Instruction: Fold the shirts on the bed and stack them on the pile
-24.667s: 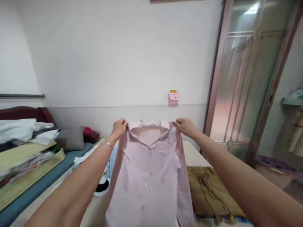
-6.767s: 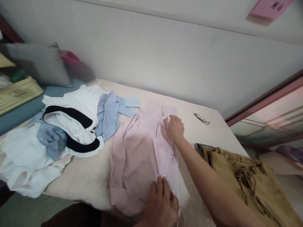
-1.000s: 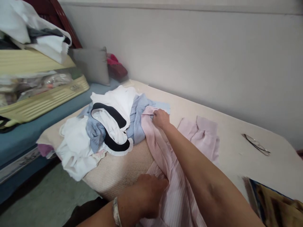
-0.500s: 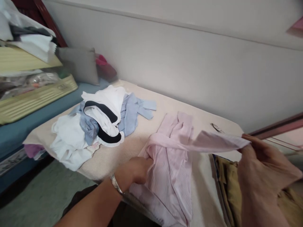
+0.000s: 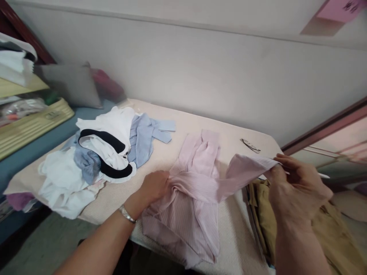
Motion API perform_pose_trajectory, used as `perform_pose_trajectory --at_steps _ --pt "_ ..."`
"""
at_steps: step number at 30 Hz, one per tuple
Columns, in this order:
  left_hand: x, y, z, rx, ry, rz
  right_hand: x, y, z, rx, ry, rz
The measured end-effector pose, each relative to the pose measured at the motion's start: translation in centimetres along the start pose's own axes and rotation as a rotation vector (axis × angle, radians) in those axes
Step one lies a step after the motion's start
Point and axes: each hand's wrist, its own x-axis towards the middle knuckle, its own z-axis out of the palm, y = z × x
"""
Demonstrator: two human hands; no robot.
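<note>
A pink ribbed shirt [image 5: 197, 172] lies on the cloth-covered table, one sleeve stretched out to the right. My left hand [image 5: 156, 187], with a silver bracelet at the wrist, is closed on the shirt's left side, its fingertips partly hidden by the cloth. On the right, my right hand [image 5: 295, 183] pinches the sleeve's end between thumb and fingers and holds it raised above the table. The rest of the shirt spreads flat between both hands, its lower part reaching the table's near edge.
To the left is a heap of white clothes [image 5: 111, 118] with black trim and a blue garment [image 5: 146, 133]. Eyeglasses [image 5: 250, 146] lie near the wall. Brown folded clothes [image 5: 263, 206] sit at the right. A yellow container [image 5: 37, 126] stands far left.
My view has turned to the right, so the table things appear further left. My left hand has moved up along the shirt's side; the right keeps holding the sleeve end.
</note>
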Motion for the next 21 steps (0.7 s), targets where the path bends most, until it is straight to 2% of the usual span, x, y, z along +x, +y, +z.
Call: perform_pose_trajectory --at_steps 2,6,8,11,14,17,19,21 --pt "1.1 0.5 0.9 0.022 0.083 -0.048 -0.1 0.0 0.2 0.012 -0.025 0.006" --pt "2.8 1.2 2.7 0.017 0.055 -0.011 -0.2 0.1 0.2 0.039 -0.06 0.006" --pt "3.2 1.3 3.2 0.028 0.045 -0.06 -0.2 0.1 0.0 0.068 -0.075 0.014" --pt "3.5 0.8 3.3 -0.004 0.039 -0.205 -0.2 0.1 -0.1 0.103 -0.103 0.028" --pt "4.6 0.0 2.5 -0.064 0.056 -0.276 -0.2 0.1 -0.1 0.141 -0.16 0.042" --pt "8.6 -0.1 1.1 -0.158 0.162 -0.331 -0.4 0.4 0.2 0.16 -0.24 0.063" --pt "13.0 0.5 0.0 -0.215 0.219 -0.346 -0.5 0.8 0.4 0.165 -0.282 0.077" --pt "18.1 1.4 -1.0 -0.281 0.227 -0.354 -0.6 1.3 0.6 0.171 -0.307 0.091"
